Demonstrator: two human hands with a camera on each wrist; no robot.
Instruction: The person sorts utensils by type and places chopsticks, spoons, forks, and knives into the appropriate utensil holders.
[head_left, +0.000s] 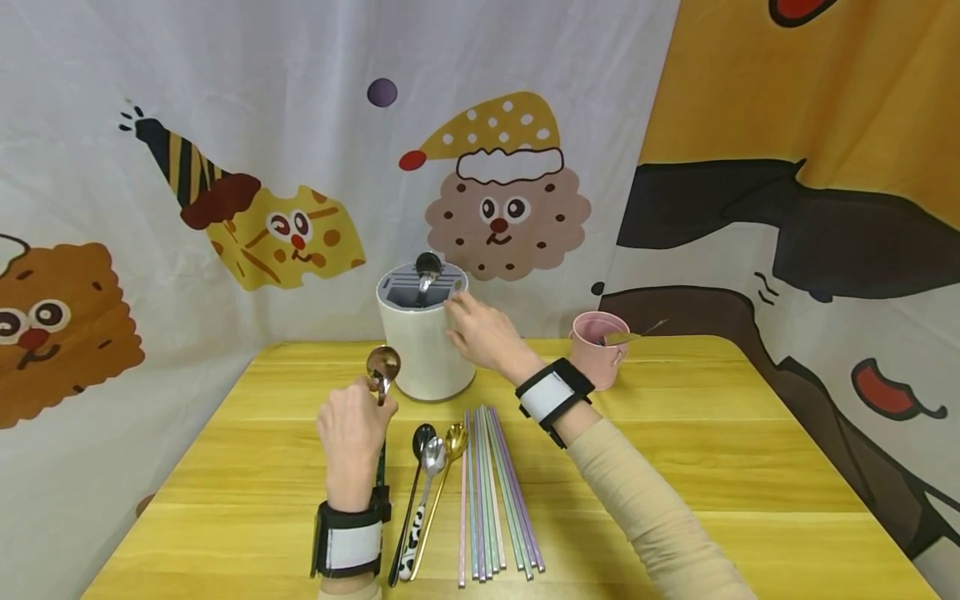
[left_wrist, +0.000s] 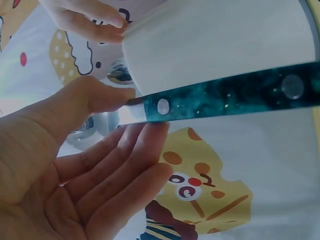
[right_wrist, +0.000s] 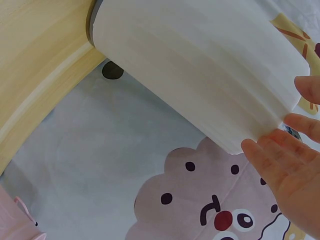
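Note:
My left hand (head_left: 348, 425) pinches a spoon (head_left: 384, 363) between thumb and fingers, just below its round metal bowl, with the bowl upward. Its green marbled handle (left_wrist: 225, 95) with metal rivets runs down below the hand. To the right stands a white utensil holder (head_left: 427, 354) with a grey slotted insert. Another metal spoon (head_left: 428, 267) is upright in it, bowl at the top. The fairly straight fingers of my right hand (head_left: 491, 333) rest at the holder's right rim; in the right wrist view, fingertips (right_wrist: 250, 146) meet the white wall by the rim.
In front of the holder lie a black spoon (head_left: 423, 437), a cow-print-handled spoon (head_left: 433, 457) and a gold spoon (head_left: 455, 442). Several pastel chopsticks (head_left: 495, 500) lie beside them. A pink bucket (head_left: 596, 358) with thin items stands at the back right, near the cartoon curtain (head_left: 300, 125).

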